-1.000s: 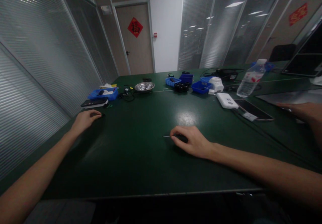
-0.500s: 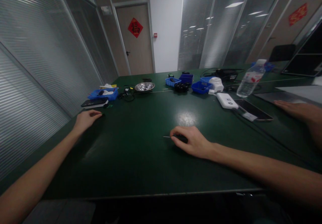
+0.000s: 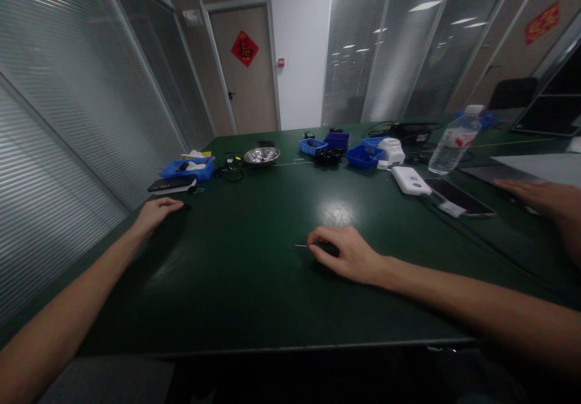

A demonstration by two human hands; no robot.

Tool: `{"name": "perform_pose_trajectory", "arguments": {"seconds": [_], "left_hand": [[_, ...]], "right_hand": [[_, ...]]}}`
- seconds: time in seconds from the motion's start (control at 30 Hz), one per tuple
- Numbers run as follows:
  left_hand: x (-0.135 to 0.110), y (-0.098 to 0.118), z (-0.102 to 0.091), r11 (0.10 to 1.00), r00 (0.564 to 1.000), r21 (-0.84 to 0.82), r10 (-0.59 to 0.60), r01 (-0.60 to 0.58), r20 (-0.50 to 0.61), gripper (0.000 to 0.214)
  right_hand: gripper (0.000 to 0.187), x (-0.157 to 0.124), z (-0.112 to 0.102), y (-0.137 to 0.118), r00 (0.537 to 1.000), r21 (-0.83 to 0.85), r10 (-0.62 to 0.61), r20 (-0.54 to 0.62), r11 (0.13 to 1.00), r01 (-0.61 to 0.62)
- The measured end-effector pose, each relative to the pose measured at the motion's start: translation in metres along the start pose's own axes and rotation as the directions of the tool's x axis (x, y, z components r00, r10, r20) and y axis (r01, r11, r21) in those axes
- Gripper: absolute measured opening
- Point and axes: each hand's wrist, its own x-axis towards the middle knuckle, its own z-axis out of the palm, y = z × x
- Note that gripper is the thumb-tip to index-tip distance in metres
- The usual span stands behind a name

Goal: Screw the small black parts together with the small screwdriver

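Observation:
On the left of the green table [image 3: 245, 259], my left hand [image 3: 157, 213] has its fingertips pinched on a small black object [image 3: 187, 206], too small to name. It lies just in front of a dark flat device [image 3: 171, 184]. My right hand [image 3: 345, 251] rests near the middle of the table with thumb and fingers closed. A thin metal shaft [image 3: 300, 246] sticks out leftward from its fingertips. Whatever handle it has is hidden in the dark space inside the palm.
A steel bowl [image 3: 262, 157], a blue tray [image 3: 200, 170] and several blue bins [image 3: 363, 157] stand farther back. A water bottle [image 3: 456, 141], a white device [image 3: 409, 181] and a phone [image 3: 460, 198] are at right. Another person's hand [image 3: 540, 197] is at the right edge.
My two hands keep nearly the same places and grips. The view has shifted slightly. At the right edge, the other person's hand has changed its pose a little.

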Motion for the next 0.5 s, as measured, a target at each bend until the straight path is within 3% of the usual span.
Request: {"name": "perform_pose_trajectory", "arguments": {"seconds": [0.2, 0.5], "left_hand": [[0.0058, -0.0044, 0.0086, 0.996, 0.999, -0.087, -0.035, 0.036, 0.011, 0.056], [0.0029, -0.0057, 0.0101, 0.995, 0.999, -0.096, 0.028, -0.025, 0.031, 0.060]], "right_hand": [[0.017, 0.0003, 0.0014, 0.0013, 1.000, -0.014, -0.012, -0.012, 1.000, 0.012], [0.017, -0.0003, 0.0006, 0.0021, 1.000, -0.003, -0.007, 0.005, 1.000, 0.007]]}}
